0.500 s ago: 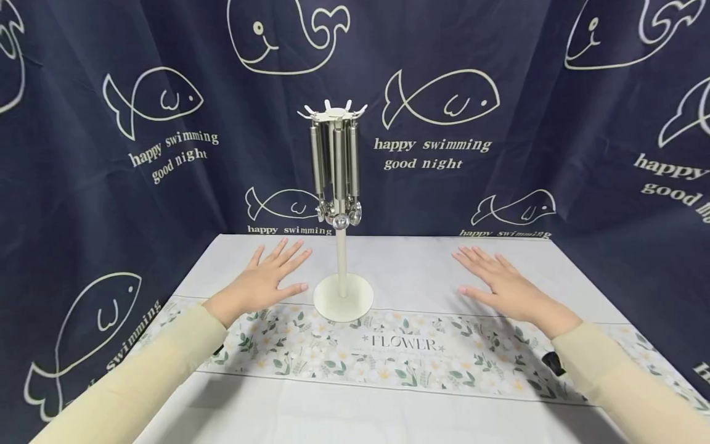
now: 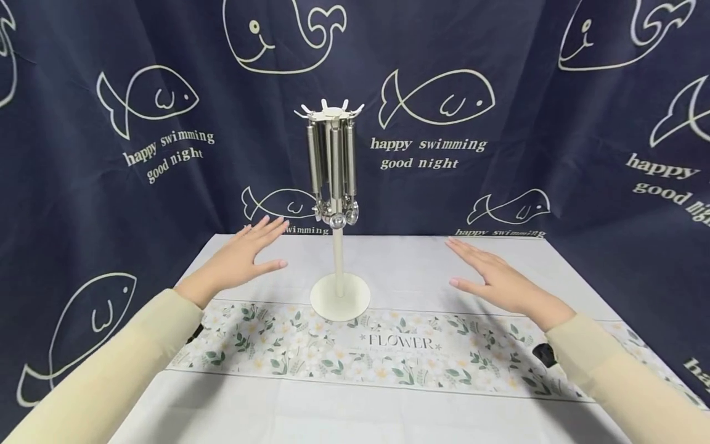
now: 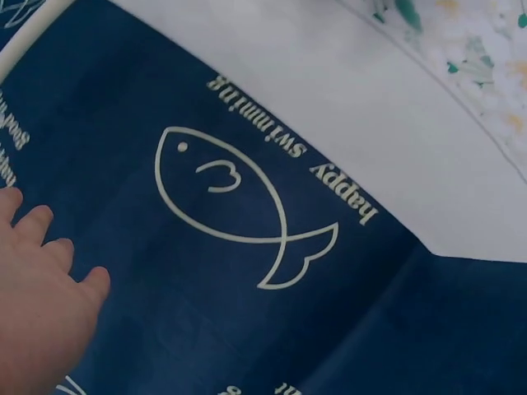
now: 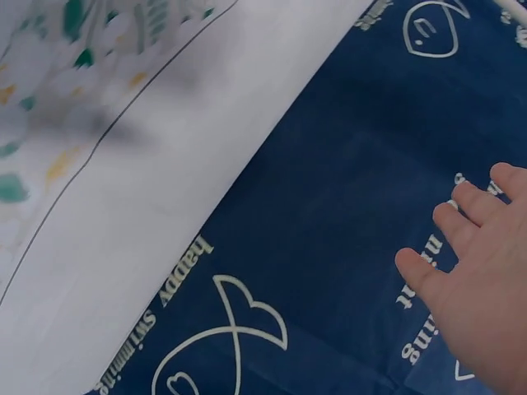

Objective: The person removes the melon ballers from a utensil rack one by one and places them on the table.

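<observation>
In the head view, a cream utensil stand [image 2: 339, 262], upright on the white tablecloth [image 2: 399, 271], between the hands and apart from both; long axis vertical, round base [image 2: 327, 303] overlapping the far edge of the floral band [image 2: 310, 351]; steel utensils [image 2: 335, 163] hanging from the hooked top [image 2: 330, 113], handles roughly parallel to the pole, shiny rounded ends lowest, exact kinds too small to tell; nearer to the left hand [image 2: 238, 256], just beyond its thumb on the right; well apart from the right hand [image 2: 496, 280], to the left of its fingertips; both hands seemingly raised over the cloth, nothing held, fingers straight and mostly close together, thumbs set apart. In the left wrist view, left hand low at the left edge, fingertips slightly parted, pinching nothing; beyond, a navy fish-print curtain [image 3: 214, 313]; in the upper left corner a pale bar [image 3: 31, 34], probably part of the stand, past the fingertips. In the right wrist view, right hand at the right edge, fingers extended with small gaps, grasping nothing; in the upper right corner a pale strip [image 4: 515, 8], too cropped to identify.
</observation>
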A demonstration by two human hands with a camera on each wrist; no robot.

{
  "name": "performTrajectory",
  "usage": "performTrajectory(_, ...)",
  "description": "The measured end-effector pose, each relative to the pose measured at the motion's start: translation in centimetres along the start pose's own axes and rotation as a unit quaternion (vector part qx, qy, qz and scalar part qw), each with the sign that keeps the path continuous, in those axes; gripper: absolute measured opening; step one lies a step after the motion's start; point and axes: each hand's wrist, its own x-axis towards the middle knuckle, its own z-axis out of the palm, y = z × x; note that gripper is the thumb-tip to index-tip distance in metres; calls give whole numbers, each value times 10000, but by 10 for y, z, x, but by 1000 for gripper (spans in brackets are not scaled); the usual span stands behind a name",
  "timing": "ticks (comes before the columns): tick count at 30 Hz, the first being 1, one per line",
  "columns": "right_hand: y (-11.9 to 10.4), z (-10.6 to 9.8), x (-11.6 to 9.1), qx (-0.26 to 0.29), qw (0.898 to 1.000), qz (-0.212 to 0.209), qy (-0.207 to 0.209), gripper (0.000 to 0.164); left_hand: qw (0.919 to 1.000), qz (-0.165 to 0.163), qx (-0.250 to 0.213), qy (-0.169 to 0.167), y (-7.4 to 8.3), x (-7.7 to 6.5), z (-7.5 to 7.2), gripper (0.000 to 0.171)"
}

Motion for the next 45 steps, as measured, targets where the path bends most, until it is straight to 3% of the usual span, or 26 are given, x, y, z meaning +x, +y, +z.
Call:
performTrajectory(5,-9,-2,2,397,9991,-66,104,75,9993,51,-30,371,4,5,-20,79)
performTrajectory(9,-13,-3,6,563,9983,-142,98,75,9982,-104,58,585,6,9,-30,81)
performTrajectory(15,-20,-3,12,991,9950,73,36,73,9972,-286,-191,671,9,15,-48,85)
performTrajectory(23,-27,1,19,1344,9908,-10,123,70,9949,-510,-513,698,17,19,-68,83)
performTrajectory(34,-37,2,30,1516,9861,-362,579,68,9889,-441,-961,1048,31,34,-89,82)
performTrajectory(45,-49,-1,43,1868,9726,-739,1170,66,9874,-239,-962,1230,41,54,-106,77)
